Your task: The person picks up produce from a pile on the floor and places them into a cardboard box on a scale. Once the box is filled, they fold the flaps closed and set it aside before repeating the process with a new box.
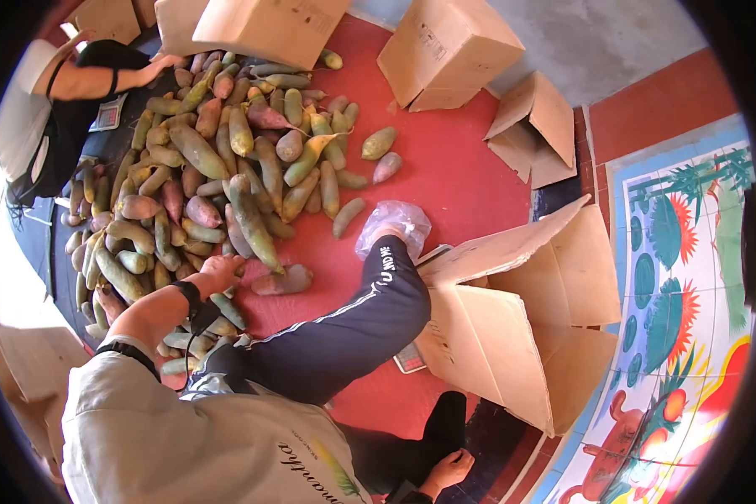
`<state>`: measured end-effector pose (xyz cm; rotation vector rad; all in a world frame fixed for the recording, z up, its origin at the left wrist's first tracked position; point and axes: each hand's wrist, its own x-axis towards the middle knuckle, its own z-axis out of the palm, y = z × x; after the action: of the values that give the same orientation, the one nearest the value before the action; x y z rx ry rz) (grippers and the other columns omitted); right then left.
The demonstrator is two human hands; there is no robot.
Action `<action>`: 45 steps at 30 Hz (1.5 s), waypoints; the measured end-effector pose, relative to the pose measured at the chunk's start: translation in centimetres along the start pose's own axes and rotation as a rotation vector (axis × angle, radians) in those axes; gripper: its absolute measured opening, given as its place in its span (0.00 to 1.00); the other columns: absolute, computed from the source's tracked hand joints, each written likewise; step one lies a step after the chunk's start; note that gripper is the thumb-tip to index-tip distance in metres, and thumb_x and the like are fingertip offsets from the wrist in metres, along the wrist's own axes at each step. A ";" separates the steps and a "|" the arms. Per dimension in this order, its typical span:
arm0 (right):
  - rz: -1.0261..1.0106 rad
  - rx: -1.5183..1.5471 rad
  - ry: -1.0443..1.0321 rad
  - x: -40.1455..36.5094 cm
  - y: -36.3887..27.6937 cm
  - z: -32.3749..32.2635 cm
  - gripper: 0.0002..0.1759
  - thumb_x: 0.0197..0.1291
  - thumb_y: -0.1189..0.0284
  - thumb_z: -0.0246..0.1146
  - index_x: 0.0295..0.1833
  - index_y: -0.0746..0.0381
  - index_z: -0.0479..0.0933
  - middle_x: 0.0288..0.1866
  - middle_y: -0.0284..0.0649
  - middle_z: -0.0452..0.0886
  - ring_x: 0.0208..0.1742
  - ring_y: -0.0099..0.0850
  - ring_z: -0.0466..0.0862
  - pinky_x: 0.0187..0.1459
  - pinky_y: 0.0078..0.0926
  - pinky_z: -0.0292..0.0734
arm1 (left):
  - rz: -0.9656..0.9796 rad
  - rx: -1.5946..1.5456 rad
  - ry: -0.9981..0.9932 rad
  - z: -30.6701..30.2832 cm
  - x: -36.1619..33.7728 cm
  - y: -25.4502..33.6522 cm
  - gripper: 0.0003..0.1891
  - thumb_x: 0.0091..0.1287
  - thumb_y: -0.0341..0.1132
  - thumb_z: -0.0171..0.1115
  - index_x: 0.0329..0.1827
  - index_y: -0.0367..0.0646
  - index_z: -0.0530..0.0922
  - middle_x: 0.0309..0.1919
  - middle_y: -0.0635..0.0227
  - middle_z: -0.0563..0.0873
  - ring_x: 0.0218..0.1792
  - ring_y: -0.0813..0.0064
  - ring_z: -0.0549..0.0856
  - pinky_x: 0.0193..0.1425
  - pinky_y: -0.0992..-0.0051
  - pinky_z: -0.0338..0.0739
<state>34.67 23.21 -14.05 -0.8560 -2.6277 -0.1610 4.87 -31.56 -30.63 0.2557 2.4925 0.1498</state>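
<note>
My left hand (221,270) reaches down at the near side of a big pile of long green and pink radishes (197,151). Its fingers are curled round the end of a radish, mostly hidden by the hand. Just beyond them a brownish-pink radish (283,280) lies on the red floor. A greenish radish (228,311) lies beside my wrist, which wears a black strap. My right hand (450,469) is low in the view, beside my dark-clad knee, its fingers curled in with nothing visible in them. My foot stands in a clear plastic bag (395,227).
An open cardboard box (496,344) stands at my right, with part of a scale (410,359) beside it. More boxes (449,55) line the far side. Another person (46,109) at the upper left has a hand on the pile, near a scale (107,115). A painted tile wall (647,403) is at the right.
</note>
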 end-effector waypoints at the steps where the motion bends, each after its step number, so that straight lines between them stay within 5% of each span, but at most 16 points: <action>1: 0.011 0.000 0.007 -0.1 0.2 0.1 0.05 0.54 0.76 0.54 0.33 0.66 0.74 0.31 0.46 0.75 0.33 0.46 0.78 0.35 0.41 0.73 | -0.015 -0.092 0.044 -0.5 0.1 0.3 0.28 0.56 0.45 0.64 0.58 0.46 0.68 0.48 0.59 0.79 0.50 0.59 0.79 0.53 0.64 0.72; 6: 0.060 0.022 0.030 -0.2 0.6 0.7 0.05 0.50 0.79 0.55 0.32 0.66 0.75 0.30 0.47 0.75 0.32 0.47 0.77 0.34 0.42 0.73 | -0.026 -0.534 0.248 -6.1 -1.3 3.7 0.22 0.55 0.37 0.66 0.52 0.41 0.72 0.44 0.52 0.79 0.47 0.57 0.80 0.49 0.66 0.73; 8: 0.073 0.036 0.042 -0.3 0.7 0.7 0.05 0.50 0.79 0.55 0.32 0.67 0.75 0.30 0.47 0.75 0.32 0.47 0.77 0.34 0.42 0.73 | 0.057 -0.579 0.350 -7.3 -0.5 4.2 0.20 0.57 0.36 0.65 0.49 0.40 0.71 0.37 0.56 0.81 0.41 0.58 0.82 0.43 0.67 0.75; 10: 0.087 0.051 0.055 -0.4 0.6 0.6 0.05 0.51 0.79 0.55 0.32 0.67 0.76 0.29 0.47 0.75 0.32 0.47 0.77 0.35 0.42 0.73 | 0.256 -0.888 0.657 -9.1 0.4 5.0 0.18 0.59 0.35 0.64 0.49 0.40 0.70 0.34 0.65 0.80 0.36 0.70 0.81 0.39 0.72 0.75; 12: 0.070 0.075 0.050 -0.4 0.3 0.2 0.06 0.51 0.79 0.55 0.33 0.67 0.76 0.30 0.48 0.75 0.32 0.48 0.77 0.35 0.43 0.73 | 0.239 -1.358 0.491 -14.1 -1.0 7.2 0.16 0.63 0.35 0.62 0.50 0.40 0.69 0.35 0.71 0.78 0.37 0.79 0.77 0.38 0.77 0.74; 19: 0.110 0.063 0.073 -0.6 0.1 0.1 0.04 0.52 0.78 0.56 0.33 0.64 0.75 0.31 0.47 0.76 0.33 0.47 0.78 0.34 0.42 0.74 | 0.703 -1.721 0.520 -27.1 -5.0 16.7 0.13 0.68 0.35 0.55 0.53 0.43 0.69 0.49 0.69 0.77 0.51 0.74 0.77 0.56 0.68 0.73; 25: 0.151 0.083 0.090 -1.0 0.3 0.2 0.04 0.52 0.78 0.56 0.33 0.64 0.76 0.31 0.47 0.76 0.33 0.47 0.78 0.35 0.42 0.73 | 1.021 -1.722 0.396 -31.7 -7.0 24.8 0.14 0.68 0.35 0.55 0.53 0.41 0.69 0.50 0.67 0.77 0.53 0.74 0.77 0.58 0.67 0.72; 34: 0.184 0.095 0.107 -1.6 0.7 0.4 0.04 0.52 0.77 0.58 0.34 0.63 0.76 0.32 0.46 0.76 0.34 0.47 0.77 0.37 0.42 0.73 | 0.918 -1.331 0.347 -30.7 -7.8 32.9 0.13 0.66 0.31 0.58 0.51 0.40 0.69 0.44 0.68 0.77 0.47 0.80 0.75 0.54 0.77 0.71; 37: 0.208 0.111 0.101 -1.7 0.7 0.4 0.04 0.52 0.77 0.58 0.34 0.63 0.76 0.32 0.46 0.76 0.35 0.47 0.77 0.37 0.42 0.73 | 1.072 -1.314 0.348 -29.8 -6.5 34.2 0.14 0.64 0.27 0.59 0.51 0.39 0.68 0.44 0.68 0.77 0.48 0.81 0.75 0.57 0.78 0.69; 45: 0.220 0.137 0.104 -1.7 0.7 0.3 0.04 0.53 0.76 0.58 0.34 0.63 0.76 0.32 0.45 0.76 0.35 0.46 0.77 0.37 0.41 0.73 | 1.099 -0.894 0.516 -29.1 -5.5 36.1 0.17 0.62 0.26 0.60 0.53 0.37 0.68 0.44 0.69 0.75 0.46 0.81 0.75 0.50 0.77 0.73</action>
<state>36.21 22.93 -14.97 -1.0506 -2.3974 0.0313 -2.82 1.11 1.84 1.2501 2.1441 1.8720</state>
